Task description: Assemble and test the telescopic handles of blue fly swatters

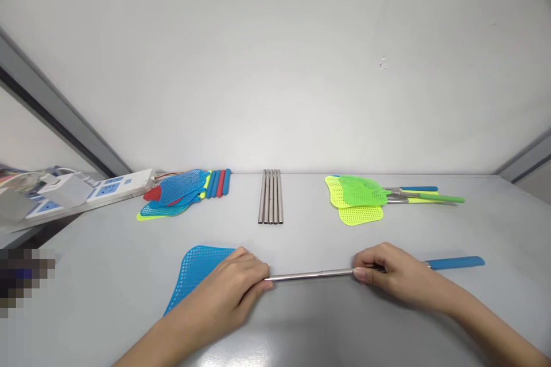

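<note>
A blue fly swatter (202, 266) with a thin metal telescopic rod lies crosswise before me, low over the grey table. My left hand (241, 281) is closed round the rod's left end, close to the mesh head, and hides where the two join. Farther right, my right hand (390, 269) pinches the rod between thumb and fingers. Past that hand sticks out the blue handle (456, 263). Between the hands a stretch of extended rod shows bare, with a step where its sections meet.
Several metal rods (271, 198) lie side by side at the back. Left of them are loose blue, red and yellow handles (220, 183) and mesh swatter heads (181, 186). Several whole swatters (364, 192) are stacked at the back right. A white power strip (124, 184) runs along the left edge.
</note>
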Available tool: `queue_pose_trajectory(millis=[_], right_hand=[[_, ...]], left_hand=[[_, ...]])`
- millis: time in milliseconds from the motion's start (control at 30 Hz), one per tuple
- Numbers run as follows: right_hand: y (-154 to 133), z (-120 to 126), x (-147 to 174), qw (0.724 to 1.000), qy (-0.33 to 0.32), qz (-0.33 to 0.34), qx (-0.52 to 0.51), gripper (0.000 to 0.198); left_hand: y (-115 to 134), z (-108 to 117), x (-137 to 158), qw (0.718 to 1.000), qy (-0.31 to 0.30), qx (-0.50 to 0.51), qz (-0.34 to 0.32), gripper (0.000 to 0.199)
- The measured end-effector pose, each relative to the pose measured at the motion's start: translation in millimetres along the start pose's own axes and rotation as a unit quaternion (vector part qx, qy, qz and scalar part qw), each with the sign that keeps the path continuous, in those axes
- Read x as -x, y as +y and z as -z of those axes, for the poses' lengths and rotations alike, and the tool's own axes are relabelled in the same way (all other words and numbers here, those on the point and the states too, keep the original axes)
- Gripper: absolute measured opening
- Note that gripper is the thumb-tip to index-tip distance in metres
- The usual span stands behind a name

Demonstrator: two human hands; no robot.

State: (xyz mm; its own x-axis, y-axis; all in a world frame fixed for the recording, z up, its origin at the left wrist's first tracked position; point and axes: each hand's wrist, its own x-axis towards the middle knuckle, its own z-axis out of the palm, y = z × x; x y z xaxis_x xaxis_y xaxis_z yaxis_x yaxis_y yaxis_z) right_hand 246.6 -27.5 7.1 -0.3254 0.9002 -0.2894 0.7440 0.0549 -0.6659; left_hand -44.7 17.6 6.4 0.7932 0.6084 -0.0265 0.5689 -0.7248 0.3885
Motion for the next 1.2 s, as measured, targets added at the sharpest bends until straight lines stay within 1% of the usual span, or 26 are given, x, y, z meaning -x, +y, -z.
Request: queue_pose_trajectory(millis=[133, 200, 333, 433, 567, 800, 1033, 1200], right_hand=[[0.3, 0.0, -1.1, 1.000, 0.014, 0.007, 0.009, 0.028], [0.3, 0.4, -1.7, 1.000, 0.015, 0.010, 0.012, 0.027], [-0.1, 2.8, -1.2, 1.000, 0.003, 0.008, 0.002, 0.026], [1.4, 5.3, -0.4, 1.000, -0.006, 0.010, -0.001, 0.029], [4.3, 6.8, -0.3, 1.000, -0.008, -0.002, -0.006, 0.033], [4.6, 6.6, 1.5, 1.000, -0.009, 0.000, -0.017, 0.034], [4.4, 7.1, 0.7, 1.000, -0.019, 0.011, -0.005, 0.033], [2.2, 3.3, 2.5, 0.999, -0.037, -0.010, -0.025, 0.030]], left_hand=[[-1.0, -1.4, -0.1, 1.000, 0.019, 0.002, -0.012, 0.028], [-1.4, -1.1, -0.2, 1.000, 0.018, -0.002, -0.014, 0.027], [-0.7, 1.6, -1.1, 1.000, -0.002, -0.019, -0.010, 0.026], [0.0, 2.6, -3.3, 0.999, -0.007, -0.028, -0.014, 0.026], [0.5, 1.9, -5.8, 0.999, -0.014, -0.031, -0.011, 0.026], [2.6, 2.4, -5.1, 0.999, -0.009, -0.043, -0.019, 0.028], [0.5, -3.1, -4.5, 0.998, 0.011, -0.056, -0.034, 0.027], [1.4, -4.7, -1.8, 0.997, 0.011, -0.064, -0.038, 0.027]])
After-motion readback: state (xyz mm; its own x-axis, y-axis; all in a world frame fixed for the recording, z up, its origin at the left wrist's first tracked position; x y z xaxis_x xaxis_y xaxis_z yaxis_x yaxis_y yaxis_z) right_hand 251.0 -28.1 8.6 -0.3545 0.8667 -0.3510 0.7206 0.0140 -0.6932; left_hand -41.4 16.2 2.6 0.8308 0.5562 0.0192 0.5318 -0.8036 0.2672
